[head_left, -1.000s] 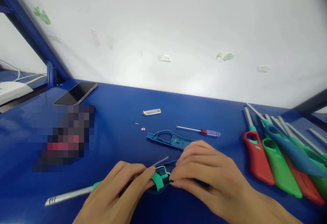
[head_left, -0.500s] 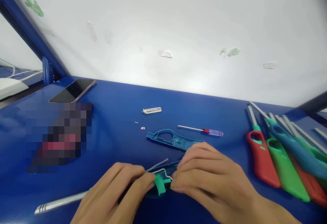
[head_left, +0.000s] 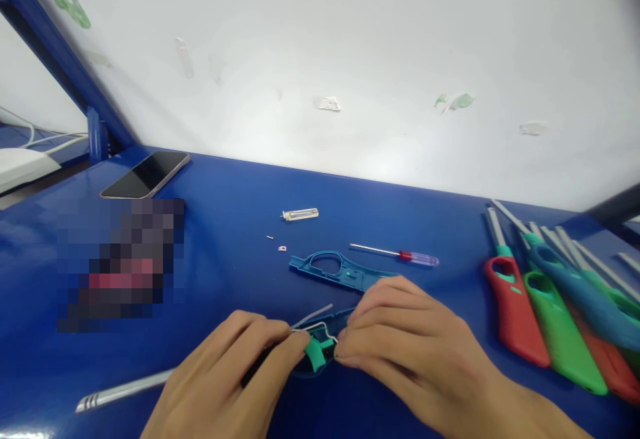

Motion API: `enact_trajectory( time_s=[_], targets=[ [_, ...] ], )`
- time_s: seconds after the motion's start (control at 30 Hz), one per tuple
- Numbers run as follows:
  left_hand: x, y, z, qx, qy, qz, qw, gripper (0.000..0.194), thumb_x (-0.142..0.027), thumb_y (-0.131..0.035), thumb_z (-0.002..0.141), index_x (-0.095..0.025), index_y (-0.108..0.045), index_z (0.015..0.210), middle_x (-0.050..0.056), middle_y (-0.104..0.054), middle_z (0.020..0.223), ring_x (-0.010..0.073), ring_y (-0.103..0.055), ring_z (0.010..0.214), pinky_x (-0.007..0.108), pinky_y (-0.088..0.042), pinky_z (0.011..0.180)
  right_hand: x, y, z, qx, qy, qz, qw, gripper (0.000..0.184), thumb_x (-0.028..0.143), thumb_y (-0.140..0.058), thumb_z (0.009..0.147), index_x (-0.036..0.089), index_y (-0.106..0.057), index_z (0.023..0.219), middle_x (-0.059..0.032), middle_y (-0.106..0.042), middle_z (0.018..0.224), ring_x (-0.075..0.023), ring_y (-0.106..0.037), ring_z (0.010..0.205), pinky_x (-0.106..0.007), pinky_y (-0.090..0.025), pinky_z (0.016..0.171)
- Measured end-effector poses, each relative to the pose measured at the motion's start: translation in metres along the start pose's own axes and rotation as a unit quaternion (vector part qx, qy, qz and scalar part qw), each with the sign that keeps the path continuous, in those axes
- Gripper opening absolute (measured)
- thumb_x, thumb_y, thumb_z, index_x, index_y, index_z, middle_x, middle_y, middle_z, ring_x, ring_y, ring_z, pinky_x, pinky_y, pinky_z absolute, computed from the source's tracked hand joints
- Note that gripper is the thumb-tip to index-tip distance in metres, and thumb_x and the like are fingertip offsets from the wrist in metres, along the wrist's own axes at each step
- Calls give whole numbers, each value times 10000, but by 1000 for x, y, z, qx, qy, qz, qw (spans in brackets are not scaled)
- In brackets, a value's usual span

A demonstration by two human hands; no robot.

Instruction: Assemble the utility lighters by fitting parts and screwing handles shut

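My left hand (head_left: 235, 372) and my right hand (head_left: 400, 345) meet low in the middle of the view, both pinched on an opened teal stick lighter (head_left: 320, 345) lying on the blue table (head_left: 225, 252). Its green trigger, a white wire and a thin grey tube show between my fingertips. The lighter's metal nozzle (head_left: 120, 390) sticks out to the left under my left hand. The lighter's other teal shell half (head_left: 340, 271) lies just beyond my right hand.
A small red-handled screwdriver (head_left: 400, 255), a clear fuel cartridge (head_left: 300, 214) and tiny loose parts (head_left: 281, 248) lie past the shell. Several red, green and blue stick lighters (head_left: 550, 299) lie at the right. A phone (head_left: 145, 174) rests at the far left by a blurred patch.
My hands have stayed on the lighter, with only slight finger shifts. The view has drifted a little, so the table items sit slightly differently in the frame.
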State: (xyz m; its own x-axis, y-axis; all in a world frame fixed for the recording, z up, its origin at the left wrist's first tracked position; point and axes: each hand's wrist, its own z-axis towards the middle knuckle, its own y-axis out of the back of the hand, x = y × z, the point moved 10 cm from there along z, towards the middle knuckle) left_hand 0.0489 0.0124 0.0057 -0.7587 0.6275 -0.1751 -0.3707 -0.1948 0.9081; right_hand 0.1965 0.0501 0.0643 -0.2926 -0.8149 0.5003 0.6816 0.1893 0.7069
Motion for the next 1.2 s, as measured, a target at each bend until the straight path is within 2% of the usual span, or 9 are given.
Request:
enact_trajectory(
  time_s=[0.13, 0.27, 0.4, 0.8, 0.83, 0.97, 1.03, 1.13, 1.2],
  targets=[
    [0, -1, -1, -4, -36, 23, 999, 735, -797, -527, 921, -235, -600, 1390, 81, -692, 1139, 218, -647, 953, 337, -645, 782, 9, -3, -2, 7, 42, -40, 998, 153, 83, -591, 1055, 162, -714, 1100, 2, -781, 944, -129, -700, 886, -307, -469, 942],
    [3, -3, -5, -10, -45, 70, 996, 659, -729, -498, 970, -259, -602, 1419, 75, -715, 1185, 228, -675, 998, 329, -655, 771, 17, -3, -2, 2, 67, -81, 994, 219, 125, -495, 1111, 160, -711, 1121, 3, -794, 934, -127, -690, 887, -315, -448, 977],
    [0, -6, -10, -4, -59, 124, 990, 802, -845, -482, 905, -258, -594, 1440, 90, -718, 1252, 286, -697, 1046, 393, -679, 756, 21, -1, -1, -4, 70, -87, 994, 241, 150, -467, 1129, 166, -707, 1131, 6, -794, 914, -119, -696, 879, -306, -449, 977],
    [-9, -10, -5, 10, -23, 104, 994, 826, -827, -513, 905, -188, -564, 1426, 134, -703, 1269, 331, -659, 1079, 488, -665, 812, 15, -1, -9, -28, 33, -26, 999, 235, 43, -613, 984, 207, -526, 840, 38, -691, 826, -102, -620, 760, -285, -487, 883],
    [-17, -10, -7, 7, -56, 94, 994, 805, -811, -520, 913, -190, -568, 1423, 130, -708, 1253, 316, -663, 1057, 452, -667, 789, 14, -1, -9, -27, 31, -28, 999, 244, 22, -613, 970, 210, -521, 844, 41, -695, 831, -101, -624, 760, -286, -485, 883],
    [-5, -6, -7, 6, 15, 67, 998, 790, -833, -464, 922, -222, -575, 1411, 136, -655, 1310, 331, -605, 1150, 486, -629, 892, 11, 3, -8, -42, 28, -29, 998, 300, -66, -583, 920, 220, -514, 856, 55, -725, 862, -100, -681, 790, -301, -474, 945],
    [-7, 2, -2, -20, -3, 58, 998, 682, -733, -459, 986, -209, -588, 1402, 138, -656, 1262, 301, -599, 1110, 446, -619, 882, 9, 2, -8, -42, 24, -33, 998, 294, -55, -576, 932, 225, -520, 861, 65, -730, 862, -98, -692, 794, -308, -470, 968],
    [-8, 14, 6, -67, -27, 73, 995, 352, -269, -495, 1038, -235, -624, 1364, 92, -669, 1212, 257, -581, 1118, 382, -582, 922, 7, -1, -8, -34, 23, -40, 998, 278, -37, -558, 956, 226, -531, 870, 72, -710, 818, -99, -689, 801, -314, -464, 985],
    [-5, 18, 8, -87, -20, 73, 993, 474, -40, -469, 957, -258, -632, 1344, 56, -670, 1202, 228, -577, 1160, 346, -557, 974, 6, -4, -7, -23, 19, -40, 999, 279, -47, -546, 952, 223, -536, 884, 69, -711, 822, -102, -698, 832, -318, -456, 1001]
  ],
)
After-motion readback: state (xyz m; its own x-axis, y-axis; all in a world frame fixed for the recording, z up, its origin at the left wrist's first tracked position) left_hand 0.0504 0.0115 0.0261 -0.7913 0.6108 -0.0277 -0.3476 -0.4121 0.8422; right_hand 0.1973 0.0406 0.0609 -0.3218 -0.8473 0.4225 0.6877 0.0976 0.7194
